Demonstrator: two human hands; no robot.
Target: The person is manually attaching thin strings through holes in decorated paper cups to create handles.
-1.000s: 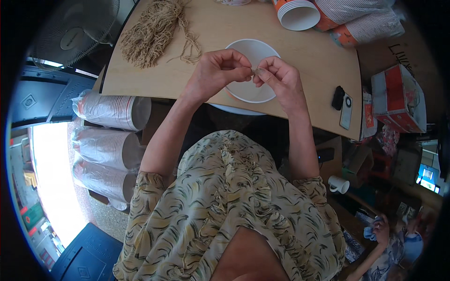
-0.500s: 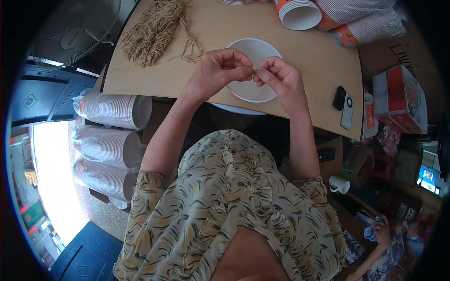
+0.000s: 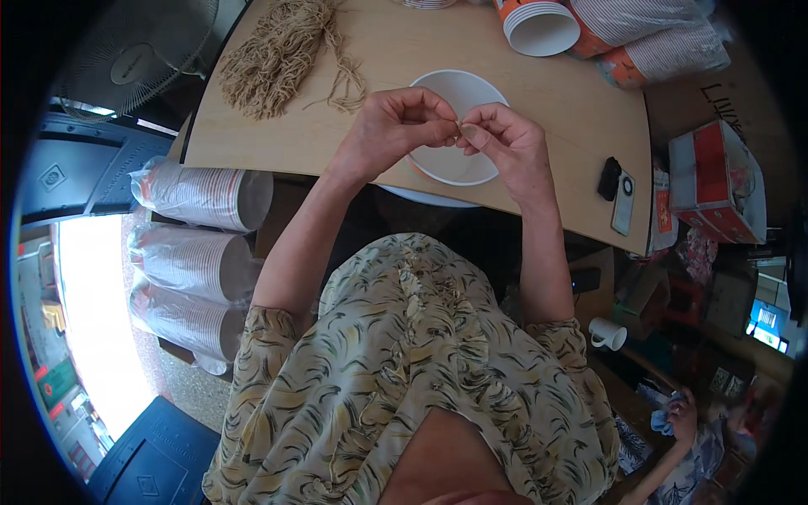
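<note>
My left hand (image 3: 402, 126) and my right hand (image 3: 509, 145) meet over a white paper tub (image 3: 459, 172). Thumb and forefinger of each are pinched together, and the fingertips touch or nearly touch. A tiny pale bit shows between them, too small to name. The tub stands upright near the table's front edge, its mouth partly covered by my hands. Beyond my left hand lies a heap of tan, twisted, cord-like strands (image 3: 273, 63), with a few loose strands (image 3: 347, 84) trailing toward that hand.
The wooden table (image 3: 581, 126) holds stacked paper tubs (image 3: 543, 34) at the far right. A phone (image 3: 623, 204) and a black object (image 3: 609, 178) lie by its right edge. Wrapped tub stacks (image 3: 194, 265) stand at left, below a fan (image 3: 135, 63). Another person's hand (image 3: 682, 417) shows at lower right.
My hands stay pinched together over the tub, with barely any shift. At lower right the other person's hand has moved slightly.
</note>
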